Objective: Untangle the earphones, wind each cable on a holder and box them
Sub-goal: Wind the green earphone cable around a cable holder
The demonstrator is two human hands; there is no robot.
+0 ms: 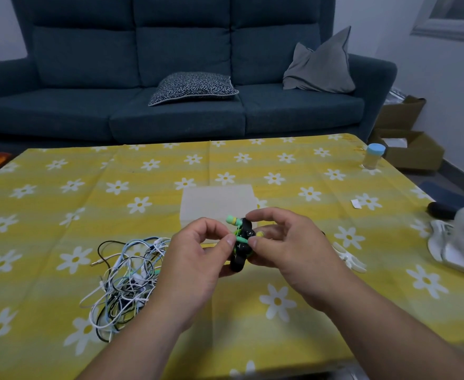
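Both hands curled around black holder

Single head-worn wide-angle view: faces forward and down across the table toward the sofa behind it, left hand and right hand close under the lens, lower centre.

Bare left grip; bare right grip

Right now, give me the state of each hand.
Left hand: closed, gripping the black holder wound with the green earphones.
Right hand: closed, pinching the same holder.
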